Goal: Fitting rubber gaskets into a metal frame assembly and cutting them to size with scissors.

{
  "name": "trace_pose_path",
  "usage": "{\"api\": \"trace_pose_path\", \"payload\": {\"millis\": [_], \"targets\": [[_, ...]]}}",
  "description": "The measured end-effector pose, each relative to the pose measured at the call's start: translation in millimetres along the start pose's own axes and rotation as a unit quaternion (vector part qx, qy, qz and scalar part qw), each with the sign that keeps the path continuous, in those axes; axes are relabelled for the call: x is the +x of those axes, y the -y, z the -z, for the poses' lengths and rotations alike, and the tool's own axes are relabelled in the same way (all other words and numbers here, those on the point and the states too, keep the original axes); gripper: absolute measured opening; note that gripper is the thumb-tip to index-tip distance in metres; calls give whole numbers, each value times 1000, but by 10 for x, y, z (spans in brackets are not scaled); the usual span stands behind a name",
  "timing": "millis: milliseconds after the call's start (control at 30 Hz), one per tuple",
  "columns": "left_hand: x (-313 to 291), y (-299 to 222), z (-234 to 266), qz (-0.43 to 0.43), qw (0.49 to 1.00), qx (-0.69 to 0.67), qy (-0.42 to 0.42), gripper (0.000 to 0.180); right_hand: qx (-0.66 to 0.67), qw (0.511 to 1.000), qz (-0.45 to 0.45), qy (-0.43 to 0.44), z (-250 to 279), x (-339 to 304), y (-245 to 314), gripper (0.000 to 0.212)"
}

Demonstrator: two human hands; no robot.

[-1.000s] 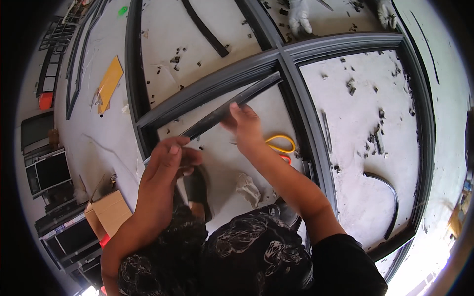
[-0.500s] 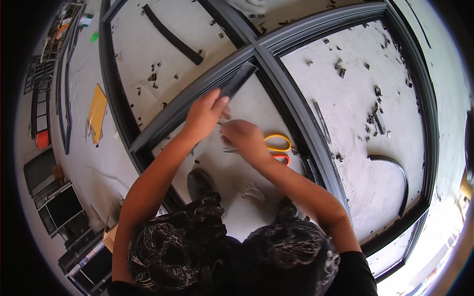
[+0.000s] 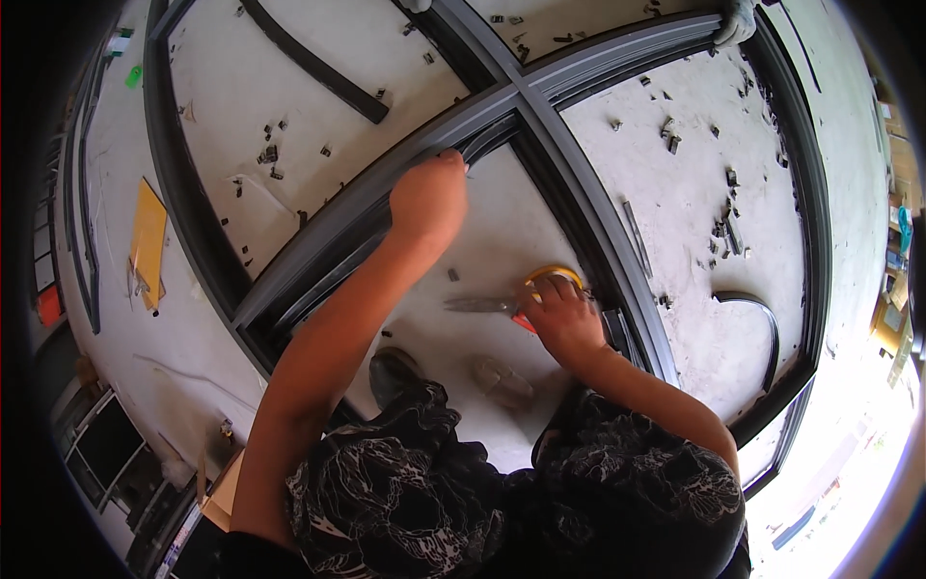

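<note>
A dark grey window frame (image 3: 569,188) with crossed bars lies flat on the concrete floor. My left hand (image 3: 429,193) reaches out to the diagonal bar just left of the crossing. Its fingers are curled on a black sealing strip (image 3: 482,145) that runs along the bar's lower edge. My right hand (image 3: 564,314) rests on the floor inside the near pane, closed on the yellow and orange handles of a pair of scissors (image 3: 482,304). The blades point left and lie flat.
Several short black offcuts (image 3: 723,227) litter the floor. A long black strip (image 3: 313,63) lies in the far pane and a curved one (image 3: 762,309) at right. A yellow sheet (image 3: 149,241) lies left. Another person's gloved hand (image 3: 738,24) touches the frame's far corner.
My left hand has slid further along the bar toward the crossing. My right hand has left the strip and dropped onto the scissors on the floor.
</note>
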State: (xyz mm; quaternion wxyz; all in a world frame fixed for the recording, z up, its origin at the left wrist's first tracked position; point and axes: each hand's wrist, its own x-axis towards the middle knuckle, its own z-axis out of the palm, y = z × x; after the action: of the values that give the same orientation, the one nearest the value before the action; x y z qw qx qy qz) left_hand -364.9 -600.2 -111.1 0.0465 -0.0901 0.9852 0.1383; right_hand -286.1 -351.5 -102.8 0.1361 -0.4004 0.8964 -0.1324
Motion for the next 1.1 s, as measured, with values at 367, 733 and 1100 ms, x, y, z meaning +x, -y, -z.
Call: {"api": "trace_pose_path", "payload": {"millis": [367,733,1100], "targets": [[198,-281,-44,17,995,-74,-70,30,38,996,38,67,-19,34,48,42],[361,-252,-337,145,956,-246,-64,32,568,745,-330,112,854,-59,-216,41],[-191,-401,838,98,828,-504,227,25,550,803,-227,25,1001,-4,-318,52]]}}
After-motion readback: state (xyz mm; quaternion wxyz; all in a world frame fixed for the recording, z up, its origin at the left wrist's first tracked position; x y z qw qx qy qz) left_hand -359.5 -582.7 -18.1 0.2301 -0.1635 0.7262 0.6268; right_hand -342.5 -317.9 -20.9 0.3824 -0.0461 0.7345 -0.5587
